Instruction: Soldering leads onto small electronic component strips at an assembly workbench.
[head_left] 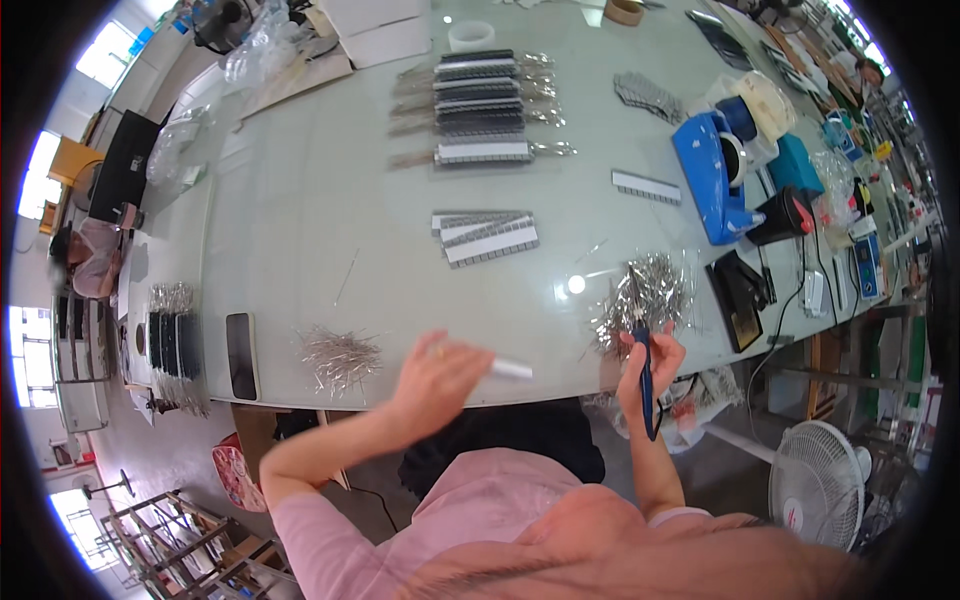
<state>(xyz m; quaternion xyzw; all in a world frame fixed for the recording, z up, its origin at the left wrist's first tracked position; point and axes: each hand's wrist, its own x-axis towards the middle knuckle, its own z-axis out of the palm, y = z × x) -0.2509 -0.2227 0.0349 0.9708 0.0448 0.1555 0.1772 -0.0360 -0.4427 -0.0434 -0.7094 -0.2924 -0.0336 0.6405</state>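
Above the near table edge, my left hand (440,380) is closed on a small white strip (512,369), whose end sticks out to the right. My right hand (657,362) grips a slim blue-handled tool (645,385) that looks like pliers, its narrow tip pointing away from me. That tip lies over a loose pile of silvery wire-like pieces (660,285). A second pile of such pieces (342,360) lies left of my left hand. Farther out are several white strips with grey toothed edges (487,237), overlapping in a small stack.
Bundled strips with wires (480,110) form a row at the far middle. A single strip (646,187) lies near a blue tape dispenser (708,175). At right is a black stand (735,300); at left, a phone (241,355) and another bundle (174,340). A fan (818,485) stands below right.
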